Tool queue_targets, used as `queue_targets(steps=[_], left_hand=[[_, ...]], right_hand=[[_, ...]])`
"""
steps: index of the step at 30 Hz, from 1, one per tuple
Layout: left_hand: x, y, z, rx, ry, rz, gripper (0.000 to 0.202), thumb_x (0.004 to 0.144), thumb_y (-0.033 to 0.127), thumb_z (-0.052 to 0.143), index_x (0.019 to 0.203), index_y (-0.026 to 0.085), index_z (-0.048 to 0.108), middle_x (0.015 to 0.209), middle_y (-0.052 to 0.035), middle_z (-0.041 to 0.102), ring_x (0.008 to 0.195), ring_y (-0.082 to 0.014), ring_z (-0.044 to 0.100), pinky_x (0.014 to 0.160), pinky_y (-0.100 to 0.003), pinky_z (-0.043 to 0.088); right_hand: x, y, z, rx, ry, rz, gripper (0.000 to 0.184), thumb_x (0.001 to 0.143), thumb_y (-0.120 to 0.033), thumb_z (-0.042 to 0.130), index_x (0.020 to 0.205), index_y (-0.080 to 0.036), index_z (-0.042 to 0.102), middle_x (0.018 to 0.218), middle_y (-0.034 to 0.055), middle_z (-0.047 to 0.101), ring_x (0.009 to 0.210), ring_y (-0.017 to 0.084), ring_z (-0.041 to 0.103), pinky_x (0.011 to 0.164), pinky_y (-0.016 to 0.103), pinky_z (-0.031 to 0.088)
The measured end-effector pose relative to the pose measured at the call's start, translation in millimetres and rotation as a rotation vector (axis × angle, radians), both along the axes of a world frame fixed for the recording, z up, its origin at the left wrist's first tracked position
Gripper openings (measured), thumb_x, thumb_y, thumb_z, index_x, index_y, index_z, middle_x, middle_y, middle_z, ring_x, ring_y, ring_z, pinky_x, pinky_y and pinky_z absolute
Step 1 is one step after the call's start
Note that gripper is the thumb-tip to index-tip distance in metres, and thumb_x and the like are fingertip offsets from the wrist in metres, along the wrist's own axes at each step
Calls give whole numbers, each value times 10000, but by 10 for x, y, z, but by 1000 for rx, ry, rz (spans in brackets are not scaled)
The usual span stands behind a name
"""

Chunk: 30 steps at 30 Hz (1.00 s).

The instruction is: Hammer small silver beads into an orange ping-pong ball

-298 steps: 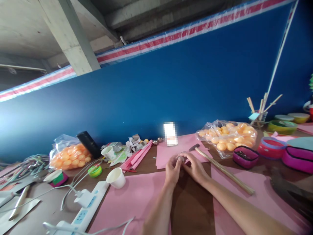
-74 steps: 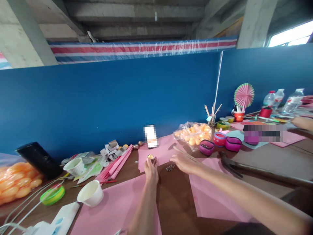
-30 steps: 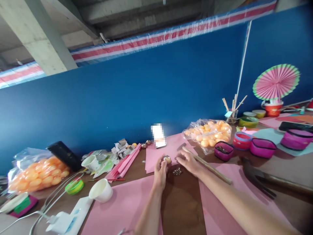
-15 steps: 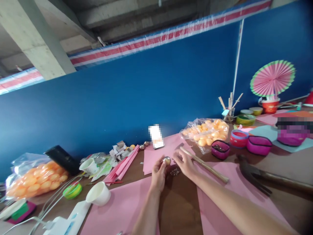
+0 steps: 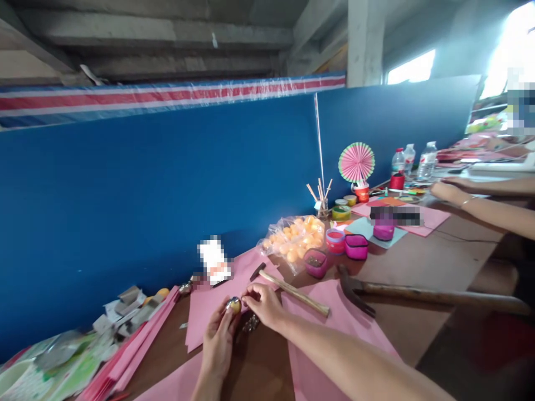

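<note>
My left hand (image 5: pixel 218 338) is closed around a shiny, round silver-and-gold ball (image 5: pixel 234 304), held upright between thumb and fingers. Close to its right side, my right hand (image 5: pixel 266 305) has thumb and fingertips pinched together. Whatever is in that pinch is too small to make out. Beneath the hands, a small pile of shiny metal bits (image 5: pixel 251 323) lies on the brown table. A small hammer (image 5: pixel 295 291) with a wooden handle rests just beyond my right hand, partly over pink paper (image 5: pixel 246 267).
A larger claw hammer (image 5: pixel 355 289) lies at right. Behind are a bag of orange balls (image 5: pixel 295 236), magenta containers (image 5: pixel 356 247) and a pink paper fan (image 5: pixel 356 161). Folded pink paper (image 5: pixel 142 340) lies left. Another person's arms (image 5: pixel 493 206) rest on the table farther right.
The view has swung right, bringing another person's arms and bottles into sight. My right fingers, spread before, are now pinched beside the ball. My left hand still holds the ball.
</note>
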<state>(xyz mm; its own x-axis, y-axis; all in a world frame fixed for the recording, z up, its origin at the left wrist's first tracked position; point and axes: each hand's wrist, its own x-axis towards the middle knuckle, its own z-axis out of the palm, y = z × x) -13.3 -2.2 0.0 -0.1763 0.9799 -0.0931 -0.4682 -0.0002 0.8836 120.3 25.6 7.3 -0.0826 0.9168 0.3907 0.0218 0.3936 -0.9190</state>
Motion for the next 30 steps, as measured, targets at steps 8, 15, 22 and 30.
queue_targets(steps=[8, 15, 22, 30], left_hand=[[38, -2, 46, -16, -5, 24, 351, 704, 92, 604, 1037, 195, 558, 992, -60, 648, 955, -166, 591, 941, -326, 395], [66, -17, 84, -18, -5, 62, 390, 696, 108, 620, 1065, 205, 539, 998, -56, 644, 939, -151, 596, 940, -316, 394], [88, -47, 74, 13, 82, 61, 437, 643, 202, 679, 1059, 176, 546, 987, -75, 646, 912, -164, 601, 898, -320, 416], [76, -50, 1, 114, 126, 34, 518, 650, 261, 665, 1132, 174, 499, 1048, -103, 615, 925, -191, 590, 863, -353, 428]], right_hand=[[0, -2, 7, 33, -31, -17, 92, 748, -233, 514, 736, -187, 592, 734, 2, 617, 694, 135, 562, 636, 232, 434], [14, -8, 43, 20, -23, 12, 77, 742, -216, 502, 742, -182, 571, 699, -9, 590, 663, 118, 538, 611, 216, 421], [55, -43, 92, 20, -44, 103, 116, 754, -257, 497, 743, -170, 573, 709, -8, 588, 689, 121, 537, 638, 225, 417], [58, -32, 40, -20, -41, 193, 185, 733, -336, 552, 762, -157, 590, 855, 35, 601, 784, 143, 570, 723, 265, 456]])
